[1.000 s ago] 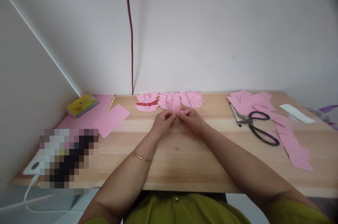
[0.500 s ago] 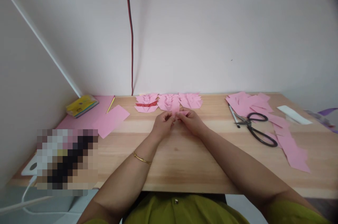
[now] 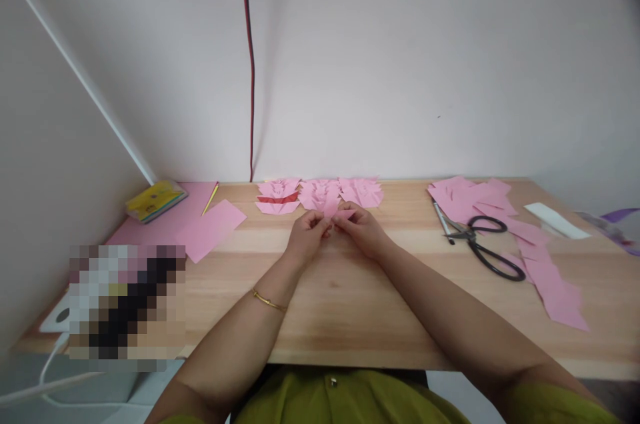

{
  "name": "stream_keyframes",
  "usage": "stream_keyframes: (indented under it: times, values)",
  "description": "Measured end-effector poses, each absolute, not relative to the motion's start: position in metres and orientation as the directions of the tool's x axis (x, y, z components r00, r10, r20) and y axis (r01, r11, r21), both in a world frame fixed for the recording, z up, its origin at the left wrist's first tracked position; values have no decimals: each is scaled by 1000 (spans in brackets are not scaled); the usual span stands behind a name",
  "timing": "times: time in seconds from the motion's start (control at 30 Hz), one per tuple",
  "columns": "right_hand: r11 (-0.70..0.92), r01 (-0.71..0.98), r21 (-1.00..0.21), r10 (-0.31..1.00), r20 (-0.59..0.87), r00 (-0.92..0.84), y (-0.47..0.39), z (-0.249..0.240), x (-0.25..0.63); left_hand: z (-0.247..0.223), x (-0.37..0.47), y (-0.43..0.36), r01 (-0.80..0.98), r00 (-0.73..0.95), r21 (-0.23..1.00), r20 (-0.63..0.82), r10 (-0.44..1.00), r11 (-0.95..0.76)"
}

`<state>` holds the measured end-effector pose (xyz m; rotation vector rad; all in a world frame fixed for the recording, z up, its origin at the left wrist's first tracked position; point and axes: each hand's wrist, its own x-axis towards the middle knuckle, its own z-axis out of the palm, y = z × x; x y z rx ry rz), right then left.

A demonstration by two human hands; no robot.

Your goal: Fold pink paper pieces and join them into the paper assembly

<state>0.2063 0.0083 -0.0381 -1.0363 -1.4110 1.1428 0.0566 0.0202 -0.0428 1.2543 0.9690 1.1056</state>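
A small piece of pink paper [image 3: 331, 206] is pinched between my two hands over the middle of the desk. My left hand [image 3: 309, 236] grips its left side, with thumb and fingers pressed together. On the other side my right hand [image 3: 361, 229] closes thumb and fingers on a folded pink flap. Just beyond my fingertips, against the wall, several folded pink paper pieces [image 3: 361, 192] lie in three clusters. A red strip [image 3: 278, 199] runs across the left cluster. The fingers partly hide the held paper's lower edge.
At right lie black-handled scissors [image 3: 470, 235], a pen [image 3: 443, 224], pink paper scraps [image 3: 553, 291] and a white strip [image 3: 557, 220]. Leftward are pink sheets [image 3: 213, 231], a gold pen [image 3: 210, 200], a yellow packet [image 3: 156, 200] and a blurred-out patch [image 3: 127, 307]. A cable [image 3: 252, 77] hangs down the wall.
The held pink paper has tilted slightly and its upright part looks lower and narrower. Both hands stay almost in place, still pinching it.
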Motion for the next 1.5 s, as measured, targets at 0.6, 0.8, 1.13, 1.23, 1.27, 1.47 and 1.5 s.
stream_keyframes:
  times: [0.6, 0.8, 1.13, 1.23, 1.27, 1.47, 1.5]
  values:
    - [185, 154, -971, 976, 163, -145, 8, -37, 208, -35, 52, 19, 116, 329, 978, 126, 936, -172]
    - [142, 53, -988, 977, 131, -166, 10, -37, 208, -36, 54, 19, 145, 320, 973, 127, 939, -181]
    - [95, -22, -995, 991, 97, -95, 8, -39, 204, -31, 53, 16, 209, 358, 933, 207, 910, -295]
    - [89, 12, -996, 994, 88, -62, 9, -38, 206, -32, 54, 16, 196, 349, 935, 215, 912, -296]
    - [86, 14, -996, 994, 85, -64, 9, -38, 207, -32, 54, 16, 193, 333, 941, 204, 921, -278]
    - [168, 115, -979, 983, 158, -95, 9, -35, 205, -34, 53, 18, 173, 229, 968, 138, 964, -180]
    - [178, 132, -975, 981, 166, -95, 8, -35, 205, -34, 53, 18, 166, 238, 970, 136, 962, -178]
